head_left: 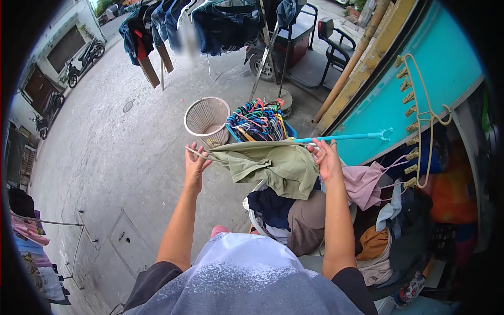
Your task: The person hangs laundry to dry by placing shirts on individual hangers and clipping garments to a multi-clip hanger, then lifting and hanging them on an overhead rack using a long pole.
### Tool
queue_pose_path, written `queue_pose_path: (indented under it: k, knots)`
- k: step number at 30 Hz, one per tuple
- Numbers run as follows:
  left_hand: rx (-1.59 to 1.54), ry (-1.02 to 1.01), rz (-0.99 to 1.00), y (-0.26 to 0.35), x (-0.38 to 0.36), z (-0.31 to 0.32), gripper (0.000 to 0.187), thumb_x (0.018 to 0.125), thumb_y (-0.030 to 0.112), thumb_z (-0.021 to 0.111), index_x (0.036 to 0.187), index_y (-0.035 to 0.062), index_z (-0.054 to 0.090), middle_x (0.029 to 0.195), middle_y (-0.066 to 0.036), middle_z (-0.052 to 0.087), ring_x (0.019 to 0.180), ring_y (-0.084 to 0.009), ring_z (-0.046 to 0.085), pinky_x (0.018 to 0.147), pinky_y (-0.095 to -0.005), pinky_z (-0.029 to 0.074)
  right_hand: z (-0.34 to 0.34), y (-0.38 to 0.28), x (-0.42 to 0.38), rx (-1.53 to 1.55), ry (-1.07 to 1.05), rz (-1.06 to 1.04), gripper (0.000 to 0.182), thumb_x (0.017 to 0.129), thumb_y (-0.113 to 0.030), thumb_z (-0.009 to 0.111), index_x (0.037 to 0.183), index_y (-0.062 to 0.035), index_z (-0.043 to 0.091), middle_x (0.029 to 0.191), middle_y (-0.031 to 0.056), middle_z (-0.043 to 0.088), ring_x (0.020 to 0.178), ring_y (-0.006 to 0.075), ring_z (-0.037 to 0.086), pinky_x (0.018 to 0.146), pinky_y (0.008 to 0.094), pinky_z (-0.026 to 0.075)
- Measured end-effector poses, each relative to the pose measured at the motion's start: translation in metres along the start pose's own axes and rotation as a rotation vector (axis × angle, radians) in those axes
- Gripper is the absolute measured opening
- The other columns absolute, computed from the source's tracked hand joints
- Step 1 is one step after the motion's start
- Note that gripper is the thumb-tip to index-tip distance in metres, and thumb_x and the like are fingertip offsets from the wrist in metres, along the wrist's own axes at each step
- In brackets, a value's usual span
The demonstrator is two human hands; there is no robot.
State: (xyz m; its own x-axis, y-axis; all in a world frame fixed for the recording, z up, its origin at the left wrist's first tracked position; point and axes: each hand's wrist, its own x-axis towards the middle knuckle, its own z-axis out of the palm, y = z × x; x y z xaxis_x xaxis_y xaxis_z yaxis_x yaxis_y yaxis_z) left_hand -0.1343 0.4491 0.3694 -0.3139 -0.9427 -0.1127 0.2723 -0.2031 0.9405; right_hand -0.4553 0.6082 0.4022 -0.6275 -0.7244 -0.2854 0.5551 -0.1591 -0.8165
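An olive-green garment [270,163] is stretched out sideways in front of me, its cloth sagging in folds between my two hands. My left hand [197,161] pinches a thin, strap-like end of it, with some fingers raised. At the other end, my right hand [328,160] has its thumb and fingers closed at the garment's edge. Below the cloth stands a white tub [255,212] heaped with clothes, among them a dark navy piece [270,207] and a brown piece [307,223]. A pink garment [362,184] with straps lies just right of my right hand.
Beyond the garment are a beige plastic basket [206,118] and a blue crate of colourful hangers [261,119]. A turquoise forked pole [357,136] points right, toward a hanger with clips [431,115]. Denim clothes [223,26] hang on a rack ahead; a vehicle [299,50] stands behind.
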Motion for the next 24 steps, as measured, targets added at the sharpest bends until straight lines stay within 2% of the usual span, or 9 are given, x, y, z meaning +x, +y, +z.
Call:
queue_pose_path:
  k: [3, 6, 8, 10, 12, 14, 17, 19, 24]
  knots:
    - [-0.019, 0.079, -0.022, -0.009, 0.004, -0.017, 0.088, 0.073, 0.035, 0.066, 0.133, 0.0050, 0.008, 0.136, -0.011, 0.019, 0.124, -0.0258, 0.027, 0.089, -0.0430, 0.040, -0.029, 0.004, 0.012, -0.085, 0.000, 0.209, 0.063, 0.081, -0.022, 0.056, 0.129, -0.0138, 0.015, 0.111, 0.0139, 0.048, 0.077, 0.0193, 0.058, 0.039, 0.0172, 0.037]
    - [-0.310, 0.154, -0.023, -0.028, 0.015, -0.050, 0.086, 0.073, 0.039, 0.065, 0.133, 0.0060, 0.012, 0.136, -0.010, 0.018, 0.124, -0.0269, 0.026, 0.088, -0.0472, 0.039, -0.025, -0.021, 0.011, -0.010, -0.013, 0.194, 0.061, 0.082, -0.023, 0.054, 0.130, -0.0125, 0.018, 0.110, 0.0120, 0.049, 0.072, 0.0168, 0.057, 0.039, 0.0174, 0.036]
    - [-0.318, 0.156, -0.046, -0.025, 0.013, -0.048, 0.081, 0.073, 0.041, 0.063, 0.132, 0.0079, 0.018, 0.138, -0.012, 0.016, 0.127, -0.0270, 0.020, 0.091, -0.0485, 0.037, -0.010, -0.026, 0.008, -0.033, -0.026, -0.025, 0.063, 0.083, -0.022, 0.052, 0.132, -0.0121, 0.015, 0.108, 0.0118, 0.049, 0.065, 0.0145, 0.056, 0.038, 0.0176, 0.035]
    - [-0.299, 0.197, -0.124, -0.029, 0.013, -0.044, 0.081, 0.074, 0.043, 0.062, 0.132, 0.0080, 0.018, 0.137, -0.013, 0.018, 0.127, -0.0263, 0.021, 0.090, -0.0487, 0.038, -0.015, 0.002, 0.006, -0.198, -0.031, -0.006, 0.072, 0.080, -0.015, 0.055, 0.135, -0.0126, 0.008, 0.106, 0.0107, 0.049, 0.059, 0.0126, 0.053, 0.037, 0.0177, 0.034]
    - [-0.243, 0.201, -0.076, -0.030, 0.015, -0.053, 0.082, 0.074, 0.043, 0.062, 0.133, 0.0094, 0.016, 0.138, -0.013, 0.018, 0.127, -0.0261, 0.021, 0.090, -0.0486, 0.037, -0.021, 0.018, -0.002, -0.894, -0.214, 0.073, 0.080, 0.076, -0.006, 0.056, 0.137, -0.0141, 0.005, 0.106, 0.0100, 0.049, 0.059, 0.0103, 0.051, 0.037, 0.0159, 0.033]
    - [-0.183, 0.215, -0.038, -0.030, 0.018, -0.058, 0.083, 0.074, 0.043, 0.062, 0.134, 0.0107, 0.015, 0.138, -0.012, 0.018, 0.127, -0.0260, 0.021, 0.090, -0.0486, 0.037, -0.023, 0.011, 0.001, -0.807, -0.223, 0.027, 0.084, 0.072, -0.001, 0.058, 0.136, -0.0101, 0.005, 0.107, 0.0097, 0.048, 0.056, 0.0093, 0.050, 0.037, 0.0154, 0.033]
    - [-0.019, 0.077, 0.111, 0.013, 0.011, -0.037, 0.097, 0.065, 0.041, 0.070, 0.134, 0.0058, 0.013, 0.138, -0.010, 0.017, 0.127, -0.0247, 0.021, 0.091, -0.0457, 0.036, 0.002, -0.022, -0.007, -0.556, -0.203, -0.175, 0.073, 0.076, -0.005, 0.054, 0.136, -0.0084, 0.011, 0.108, 0.0088, 0.048, 0.058, 0.0077, 0.051, 0.036, 0.0136, 0.032]
    - [0.171, -0.058, 0.288, 0.039, 0.014, -0.026, 0.108, 0.055, 0.044, 0.075, 0.135, 0.0094, 0.011, 0.138, -0.009, 0.019, 0.126, -0.0256, 0.024, 0.093, -0.0446, 0.035, 0.019, -0.040, -0.010, -0.552, -0.198, -0.228, 0.068, 0.079, -0.007, 0.052, 0.135, -0.0077, 0.015, 0.106, 0.0078, 0.049, 0.058, 0.0079, 0.051, 0.035, 0.0140, 0.032]
    - [0.381, -0.165, 0.437, 0.076, 0.015, -0.002, 0.119, 0.042, 0.045, 0.080, 0.136, 0.0182, 0.012, 0.138, -0.008, 0.021, 0.124, -0.0262, 0.027, 0.092, -0.0461, 0.034, 0.049, -0.027, -0.009, -0.534, -0.126, -0.309, 0.052, 0.086, -0.013, 0.043, 0.133, -0.0064, 0.022, 0.102, 0.0069, 0.053, 0.056, 0.0083, 0.051, 0.034, 0.0152, 0.032]
